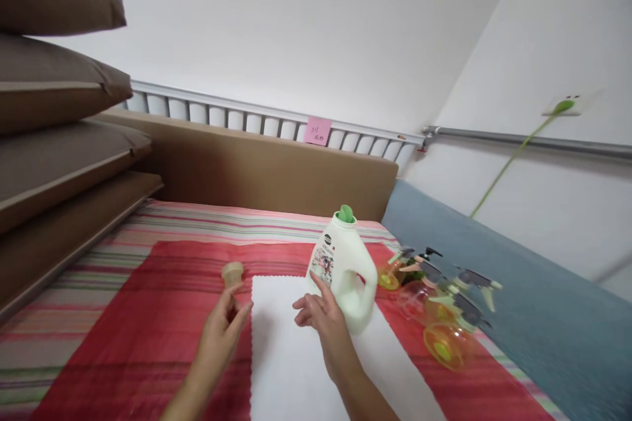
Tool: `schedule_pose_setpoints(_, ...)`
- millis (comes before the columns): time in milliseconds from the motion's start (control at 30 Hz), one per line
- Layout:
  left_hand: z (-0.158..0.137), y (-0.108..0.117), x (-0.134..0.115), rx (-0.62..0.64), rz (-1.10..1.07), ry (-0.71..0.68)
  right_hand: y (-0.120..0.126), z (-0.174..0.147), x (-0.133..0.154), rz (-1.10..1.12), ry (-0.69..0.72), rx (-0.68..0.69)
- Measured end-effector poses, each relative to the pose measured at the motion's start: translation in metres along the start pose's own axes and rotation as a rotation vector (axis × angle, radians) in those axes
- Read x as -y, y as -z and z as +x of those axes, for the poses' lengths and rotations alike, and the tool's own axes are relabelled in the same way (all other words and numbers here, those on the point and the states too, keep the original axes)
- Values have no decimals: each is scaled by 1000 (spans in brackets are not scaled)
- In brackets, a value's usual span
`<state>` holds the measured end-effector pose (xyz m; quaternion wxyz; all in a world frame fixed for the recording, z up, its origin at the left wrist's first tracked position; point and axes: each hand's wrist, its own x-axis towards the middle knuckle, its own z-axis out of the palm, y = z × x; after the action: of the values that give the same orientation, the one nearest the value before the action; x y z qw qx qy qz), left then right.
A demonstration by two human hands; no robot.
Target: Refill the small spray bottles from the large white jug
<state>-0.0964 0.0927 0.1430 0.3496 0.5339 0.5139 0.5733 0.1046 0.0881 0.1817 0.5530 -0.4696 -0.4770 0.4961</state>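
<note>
A pale green-white plastic jug (pixel 348 263) stands upright on a white scallop-edged cloth (pixel 281 368), its side handle to the right and a green pouring spout (pixel 346 214) in its uncapped mouth. My right hand (pixel 323 319) is in front of the jug's label side, index finger stretched out and the other fingers loosely bent, with nothing in it. Over the left edge of the white cloth, my left hand (pixel 222 325) has its thumb and fingers apart. Just beyond its fingertips is a small beige cap-like cup (pixel 232 273); whether they touch is unclear.
Several clear spray bottles (pixel 447 342) with orange and pink tints cluster at the right. A red striped cloth (pixel 148 329) covers the surface. Brown cushioned panels (pixel 64 158) stack at left; a brown board (pixel 257 168) and a radiator with a pink note (pixel 318 130) stand behind.
</note>
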Motion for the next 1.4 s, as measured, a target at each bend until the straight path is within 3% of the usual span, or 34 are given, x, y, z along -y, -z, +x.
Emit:
schedule_pose_setpoints(367, 5, -8, 14, 31, -31, 69, 22, -7, 15, 28, -23, -33)
schedule_pose_setpoints(667, -22, -11, -17, -164, 402, -363, 20, -27, 28, -406, 314, -57)
schedule_pose_setpoints(767, -28, -7, -20, -258, 499, -398, 18, -31, 27, -495, 404, -49)
schedule_pose_setpoints(833, -23, -2, -14, -223, 559, -330, 16, -27, 23, -575, 349, -42)
schedule_pose_setpoints(967, -9, 3, -1, -2, 590, -245, 14, -15, 14, -646, 132, 0)
schedule_pose_setpoints(1200, -16, 5, -4, -47, 534, -277, 13, -17, 22, -650, 231, -36)
schedule_pose_setpoints(1400, -7, 2, 22, 4, 502, -240, 15, -9, 15, -627, 223, -37)
